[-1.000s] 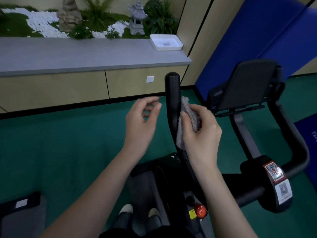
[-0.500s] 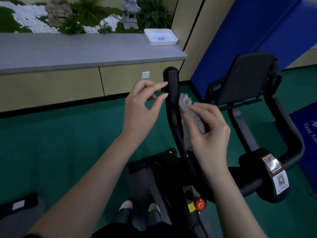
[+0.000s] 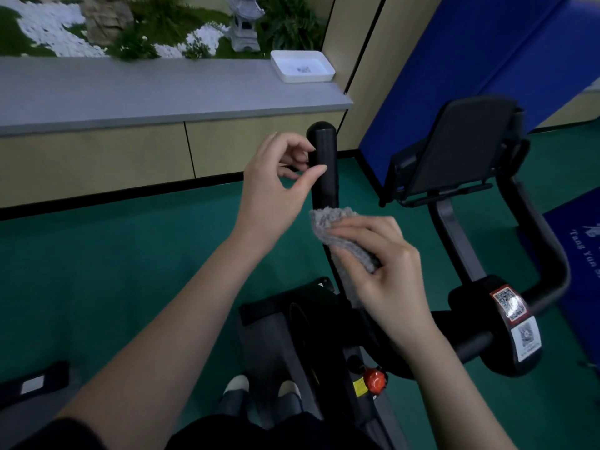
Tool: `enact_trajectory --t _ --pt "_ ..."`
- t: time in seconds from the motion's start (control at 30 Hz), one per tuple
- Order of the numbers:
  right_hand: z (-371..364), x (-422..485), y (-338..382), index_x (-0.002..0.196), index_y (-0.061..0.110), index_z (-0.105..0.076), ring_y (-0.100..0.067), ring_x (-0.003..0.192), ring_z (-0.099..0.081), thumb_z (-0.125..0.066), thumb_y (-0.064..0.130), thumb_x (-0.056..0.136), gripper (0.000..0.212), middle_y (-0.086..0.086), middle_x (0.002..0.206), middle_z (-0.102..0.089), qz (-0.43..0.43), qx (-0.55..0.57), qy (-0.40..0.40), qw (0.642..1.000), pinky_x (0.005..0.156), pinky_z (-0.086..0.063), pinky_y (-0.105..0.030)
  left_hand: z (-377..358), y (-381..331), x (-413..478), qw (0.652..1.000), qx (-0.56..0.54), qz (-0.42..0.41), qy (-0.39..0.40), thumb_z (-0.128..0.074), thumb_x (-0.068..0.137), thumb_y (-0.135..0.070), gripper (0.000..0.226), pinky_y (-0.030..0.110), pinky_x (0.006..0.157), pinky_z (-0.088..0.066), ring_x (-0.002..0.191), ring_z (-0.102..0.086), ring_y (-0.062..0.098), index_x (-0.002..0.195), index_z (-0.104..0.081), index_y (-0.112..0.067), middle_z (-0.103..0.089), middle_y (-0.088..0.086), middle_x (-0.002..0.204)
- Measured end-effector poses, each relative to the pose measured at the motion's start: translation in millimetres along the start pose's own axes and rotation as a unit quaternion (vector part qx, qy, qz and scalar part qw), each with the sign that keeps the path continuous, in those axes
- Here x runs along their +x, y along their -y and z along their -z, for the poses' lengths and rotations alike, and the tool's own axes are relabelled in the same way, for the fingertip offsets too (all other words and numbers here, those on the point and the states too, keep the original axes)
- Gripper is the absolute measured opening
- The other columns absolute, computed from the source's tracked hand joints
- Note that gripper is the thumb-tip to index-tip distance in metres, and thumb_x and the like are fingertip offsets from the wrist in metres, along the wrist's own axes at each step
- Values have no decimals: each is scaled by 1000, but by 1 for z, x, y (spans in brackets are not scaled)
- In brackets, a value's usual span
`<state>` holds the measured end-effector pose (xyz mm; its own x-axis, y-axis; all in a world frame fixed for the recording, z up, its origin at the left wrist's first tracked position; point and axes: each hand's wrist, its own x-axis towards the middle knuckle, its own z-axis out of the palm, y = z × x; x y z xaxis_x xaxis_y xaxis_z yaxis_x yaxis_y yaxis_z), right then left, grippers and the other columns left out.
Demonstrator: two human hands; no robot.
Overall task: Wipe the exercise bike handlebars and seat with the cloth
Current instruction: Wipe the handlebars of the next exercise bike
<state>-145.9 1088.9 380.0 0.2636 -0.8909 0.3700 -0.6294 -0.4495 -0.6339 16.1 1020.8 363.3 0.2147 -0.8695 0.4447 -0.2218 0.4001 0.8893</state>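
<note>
Here, the grey cloth (image 3: pixel 337 233) is held in the right hand (image 3: pixel 386 277) at the centre of the frame. It is bunched into a pad and laid against the black shaft of the upright handlebar grip (image 3: pixel 323 157). The fingers are curled over the cloth, presumably so that the fabric is pressed round the tube and can be slid along it rather than merely dabbed.

Just above, the rounded top of the same grip is pinched lightly by the left hand (image 3: pixel 276 193), with the thumb laid across the front and the fingers curled toward the back. The bar is probably being steadied in this way against the push of the wiping. A short bare stretch of the grip is left between the two hands.

The wipe is judged to be in its early part: the curved bar (image 3: pixel 552 254) at the right of the frame is touched by neither hand, and the seat is not shown at all. A dark console holder (image 3: pixel 461 147) is seen at upper right. A white tray (image 3: pixel 305 80) is set on the grey counter (image 3: pixel 130 92) toward the upper left.
</note>
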Motion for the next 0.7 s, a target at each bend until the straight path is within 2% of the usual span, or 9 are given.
enact_trajectory --t 0.07,0.17,0.27,0.37,0.43,0.53,0.63,0.7 --pt "6 -12 -5 97 14 -72 -14 101 -60 -67 13 86 13 5 100 -68 -39 17 -43 998 89 -46 -24 3 0 -2 998 51 -38 4 -70 82 -9 17 23 74 -49 84 -58 14 97 -61 -8 -57 6 94" --pt "5 -11 -13 99 21 -71 -7 97 -65 -64 20 90 12 9 98 -71 -174 89 -120 973 88 -53 -33 7 -1 -4 977 157 -145 13 -68 86 -11 18 27 81 -48 88 -57 19 101 -67 -3 -58 9 97" --pt "-12 15 -15 105 13 -72 -10 96 -68 -62 19 91 18 3 98 -73 -259 172 -118 943 92 -53 -42 8 -3 4 926 249 -278 53 -66 89 -13 18 40 85 -45 96 -58 30 103 -70 -2 -64 12 104" --pt "-22 29 -15 101 16 -72 -13 94 -68 -59 17 91 16 2 94 -74 -268 211 -84 936 92 -52 -42 5 -6 16 873 307 -362 110 -62 93 -18 17 42 91 -38 110 -57 28 102 -72 -8 -67 5 112" --pt "-15 24 -22 97 19 -73 -14 89 -69 -58 18 91 16 3 89 -74 -268 200 -44 941 86 -54 -39 3 -7 24 853 327 -376 153 -59 94 -22 18 40 98 -32 115 -57 26 98 -73 -11 -68 1 111" --pt "-6 18 -28 94 18 -74 -14 80 -69 -58 14 93 16 0 86 -75 -294 265 -16 918 76 -53 -34 1 -8 33 841 337 -377 191 -56 95 -24 24 40 105 -29 113 -59 27 90 -75 -9 -71 2 100" --pt "-15 33 -20 103 16 -71 -14 91 -68 -56 13 94 18 -3 97 -74 -287 287 -39 913 85 -53 -35 1 -7 40 831 349 -375 216 -51 97 -24 31 41 109 -29 109 -60 28 85 -74 -7 -70 3 93" --pt "-18 37 -17 106 18 -70 -18 98 -67 -54 15 96 19 -3 101 -73 -289 262 -29 920 93 -51 -42 2 -7 42 824 357 -378 227 -50 97 -25 32 40 110 -28 106 -60 29 85 -73 -7 -69 3 90"
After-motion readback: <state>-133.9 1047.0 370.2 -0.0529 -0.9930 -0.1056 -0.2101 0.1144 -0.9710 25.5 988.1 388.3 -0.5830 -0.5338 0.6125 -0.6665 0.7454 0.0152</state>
